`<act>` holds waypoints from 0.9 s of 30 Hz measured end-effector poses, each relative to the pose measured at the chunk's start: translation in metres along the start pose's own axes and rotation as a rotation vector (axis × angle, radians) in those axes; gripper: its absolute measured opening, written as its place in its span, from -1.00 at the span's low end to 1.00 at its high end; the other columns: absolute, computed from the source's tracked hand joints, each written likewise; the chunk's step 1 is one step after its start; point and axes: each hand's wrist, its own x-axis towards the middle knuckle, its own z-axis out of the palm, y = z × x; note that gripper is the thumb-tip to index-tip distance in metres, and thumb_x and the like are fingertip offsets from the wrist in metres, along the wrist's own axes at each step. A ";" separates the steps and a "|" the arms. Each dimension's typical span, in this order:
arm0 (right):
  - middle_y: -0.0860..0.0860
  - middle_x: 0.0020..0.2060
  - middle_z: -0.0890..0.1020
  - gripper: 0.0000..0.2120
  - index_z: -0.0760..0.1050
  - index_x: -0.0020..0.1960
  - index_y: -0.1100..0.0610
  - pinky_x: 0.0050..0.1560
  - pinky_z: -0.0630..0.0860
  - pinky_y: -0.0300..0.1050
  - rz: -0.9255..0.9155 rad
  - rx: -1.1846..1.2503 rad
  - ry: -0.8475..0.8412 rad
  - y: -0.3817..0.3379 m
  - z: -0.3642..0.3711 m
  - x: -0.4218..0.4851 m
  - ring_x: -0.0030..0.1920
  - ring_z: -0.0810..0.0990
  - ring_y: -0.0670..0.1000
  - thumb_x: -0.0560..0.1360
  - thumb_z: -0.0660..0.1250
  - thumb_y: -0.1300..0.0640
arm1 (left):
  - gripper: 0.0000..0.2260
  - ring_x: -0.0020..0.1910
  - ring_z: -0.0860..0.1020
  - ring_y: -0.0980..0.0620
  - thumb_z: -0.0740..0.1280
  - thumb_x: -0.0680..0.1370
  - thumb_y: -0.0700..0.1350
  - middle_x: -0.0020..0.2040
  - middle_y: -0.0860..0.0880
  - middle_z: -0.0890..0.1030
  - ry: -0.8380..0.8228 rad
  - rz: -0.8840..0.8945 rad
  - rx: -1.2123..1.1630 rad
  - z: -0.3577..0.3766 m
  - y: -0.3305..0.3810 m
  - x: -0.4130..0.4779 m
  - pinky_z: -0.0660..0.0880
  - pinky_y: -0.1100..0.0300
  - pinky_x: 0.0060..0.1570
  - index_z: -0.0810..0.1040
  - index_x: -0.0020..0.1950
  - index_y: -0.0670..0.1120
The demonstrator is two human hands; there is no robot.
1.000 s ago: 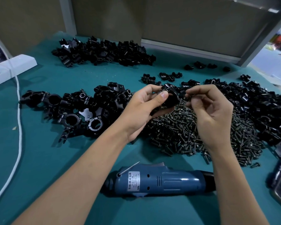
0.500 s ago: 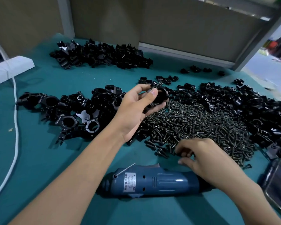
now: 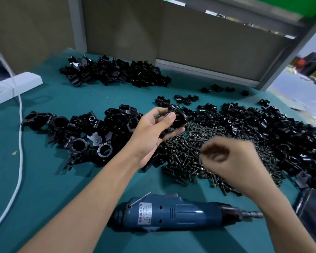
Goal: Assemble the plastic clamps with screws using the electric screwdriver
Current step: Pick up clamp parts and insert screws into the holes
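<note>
Black clamp (image 3: 178, 119) — between left hand's (image 3: 150, 137) fingers (image 3: 169, 117)

One electric screwdriver (image 3: 171, 214) at 6 o'clock, one clamp (image 3: 178, 119) in my left hand (image 3: 151, 136). Three clamp heaps (image 3: 77, 132) (image 3: 117, 72) (image 3: 272, 128), one screw heap (image 3: 190, 154).

Black plastic clamp (image 3: 178, 119) raised above a heap of dark screws (image 3: 188, 154); blue electric screwdriver (image 3: 171, 214) lying sideways, bit pointing right.

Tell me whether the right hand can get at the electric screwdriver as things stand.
Probably yes. The electric screwdriver lies uncovered on the table, nearer the person than the right hand, with nothing between them. The hand's curled fingers are blurred, so they may be holding something.
</note>
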 end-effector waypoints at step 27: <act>-0.36 0.11 0.57 -0.63 0.40 0.32 -0.31 0.13 0.51 -0.28 -0.178 -0.015 0.029 -0.016 -0.002 -0.012 0.11 0.54 -0.27 0.53 0.19 -0.24 | -0.57 0.08 0.66 -0.18 0.29 0.53 -0.21 0.14 -0.30 0.64 -0.113 -0.118 -0.279 0.003 0.010 -0.008 0.63 0.03 0.04 0.39 0.32 -0.41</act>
